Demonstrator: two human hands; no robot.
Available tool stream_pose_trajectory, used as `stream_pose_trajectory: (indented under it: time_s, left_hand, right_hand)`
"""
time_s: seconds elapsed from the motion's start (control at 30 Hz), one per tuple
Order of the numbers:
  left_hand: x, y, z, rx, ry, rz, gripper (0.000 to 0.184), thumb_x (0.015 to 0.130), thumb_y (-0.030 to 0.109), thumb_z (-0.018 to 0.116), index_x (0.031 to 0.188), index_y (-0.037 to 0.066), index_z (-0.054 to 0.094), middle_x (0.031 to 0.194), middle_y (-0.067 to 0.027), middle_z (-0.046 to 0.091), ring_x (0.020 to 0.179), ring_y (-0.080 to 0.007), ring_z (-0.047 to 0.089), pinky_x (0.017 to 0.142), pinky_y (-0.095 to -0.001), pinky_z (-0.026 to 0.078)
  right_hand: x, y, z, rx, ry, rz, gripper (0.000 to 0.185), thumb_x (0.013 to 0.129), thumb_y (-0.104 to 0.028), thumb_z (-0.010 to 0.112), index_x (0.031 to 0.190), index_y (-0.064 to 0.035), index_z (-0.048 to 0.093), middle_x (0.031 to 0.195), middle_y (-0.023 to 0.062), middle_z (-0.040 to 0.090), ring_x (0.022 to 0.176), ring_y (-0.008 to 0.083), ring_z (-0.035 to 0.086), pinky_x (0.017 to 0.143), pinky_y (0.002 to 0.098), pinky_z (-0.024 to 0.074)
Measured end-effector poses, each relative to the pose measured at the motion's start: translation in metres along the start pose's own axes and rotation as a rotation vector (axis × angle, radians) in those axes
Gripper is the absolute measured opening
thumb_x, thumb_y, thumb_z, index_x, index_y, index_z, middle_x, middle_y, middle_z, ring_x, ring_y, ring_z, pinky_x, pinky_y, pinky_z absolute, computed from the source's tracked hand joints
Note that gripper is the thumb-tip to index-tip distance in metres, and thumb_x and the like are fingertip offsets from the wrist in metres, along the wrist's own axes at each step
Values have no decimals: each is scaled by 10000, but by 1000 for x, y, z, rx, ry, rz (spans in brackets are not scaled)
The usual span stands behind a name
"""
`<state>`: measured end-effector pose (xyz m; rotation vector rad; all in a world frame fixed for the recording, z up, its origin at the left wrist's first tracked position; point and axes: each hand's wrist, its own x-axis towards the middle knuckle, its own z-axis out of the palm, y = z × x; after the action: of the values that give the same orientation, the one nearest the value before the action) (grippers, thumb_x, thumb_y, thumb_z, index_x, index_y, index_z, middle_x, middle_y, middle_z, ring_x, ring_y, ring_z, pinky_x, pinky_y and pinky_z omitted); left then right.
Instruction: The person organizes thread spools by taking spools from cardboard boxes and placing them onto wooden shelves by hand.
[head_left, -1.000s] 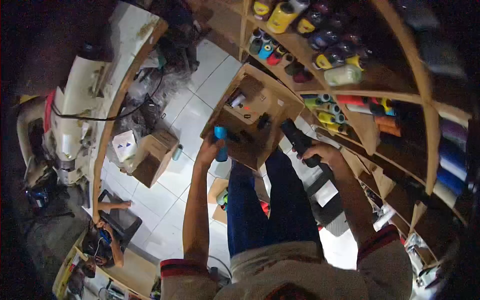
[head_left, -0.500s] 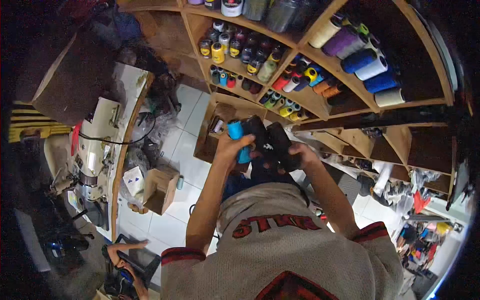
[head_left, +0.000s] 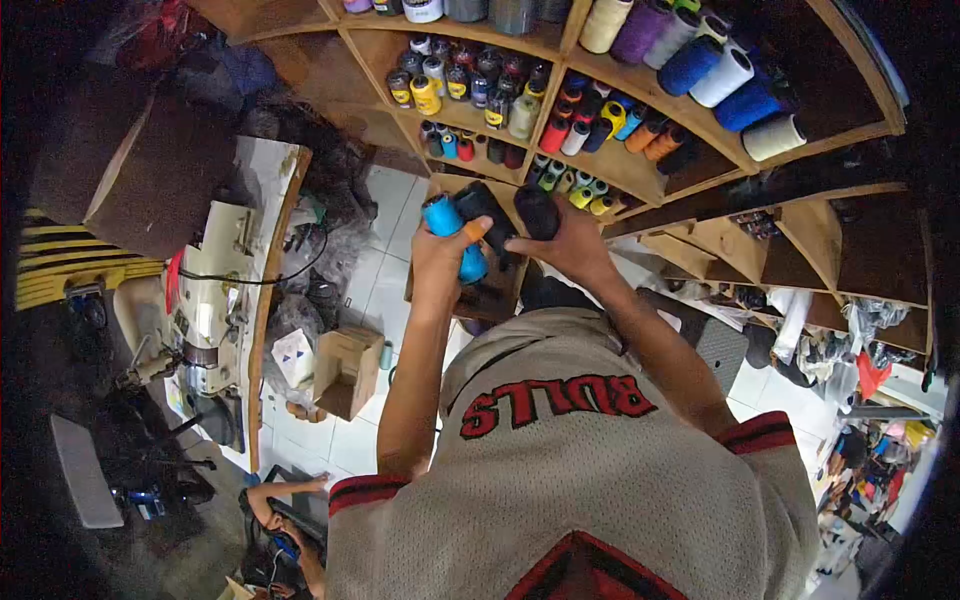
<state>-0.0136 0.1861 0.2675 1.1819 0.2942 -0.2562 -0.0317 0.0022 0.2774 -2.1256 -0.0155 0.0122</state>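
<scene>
beside the shelving [head_left: 450, 31], left hand [head_left: 437, 258] grasps blue thread spool [head_left: 440, 214] and black spool [head_left: 477, 202]; right hand [head_left: 582, 246] grasps dark spool [head_left: 537, 212]. any release calls for separate support.

A bright-blue, elongated thread spool [head_left: 441, 213] was in the left hand [head_left: 436, 258], just left of 12 o'clock from the centre of the view. It was tilted, its upper end towards 11 o'clock and its lower end towards 5; the thumb crossed its middle, with blue showing on both sides.

A long black spool [head_left: 477, 203] was close beside it at 12 o'clock, leaning the same way, its lower part in shadow and hard to make out. The left thumb reached over it.

A second black spool [head_left: 537, 208], rounded and dark all over, was at 1 o'clock, nearly upright in the right hand [head_left: 582, 245], apart from the blue one.
</scene>
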Motion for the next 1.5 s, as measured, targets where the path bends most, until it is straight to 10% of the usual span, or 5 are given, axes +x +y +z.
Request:
stream_pose_trajectory:
  time_s: [0.23,0.7,1.17,1.3,1.5]
  left_hand:
    - [15,-8,-30,12,143,45,273,673,35,751,902,27,601,761,-30,601,618,-129,563,536,-266,453]
    - [1,15,-116,-248,458,93,309,708,104,728,967,73,563,845,-38,595,675,-165,567,598,-290,483]
    - [-15,-32,-108,-230,491,-14,393,692,159,756,992,66,518,857,-50,555,707,-178,551,638,-332,486]
    - [-22,-31,-94,-188,497,4,367,709,167,741,992,55,535,841,-40,572,695,-171,559,624,-305,482]
    - [-35,-27,-85,-220,571,31,344,698,118,745,960,49,532,851,-53,570,707,-175,561,597,-312,491]
  right_hand:
    - [23,59,-8,-215,112,239,562,631,-375,742,1027,-24,555,854,213,633,826,376,618,717,428,496]
    - [17,110,-64,649,218,404,444,792,-311,665,1112,-27,549,938,60,608,848,172,564,740,306,451]
    - [102,238,-79,-298,606,300,333,690,-362,727,950,-168,655,905,66,670,847,243,632,731,349,486]
    - [134,289,-70,-180,453,322,659,632,-493,734,1172,-174,533,1014,112,642,907,312,619,788,395,485]
    - [153,331,-52,129,522,272,554,684,-370,734,1146,-120,559,1047,107,636,966,280,597,808,371,468]
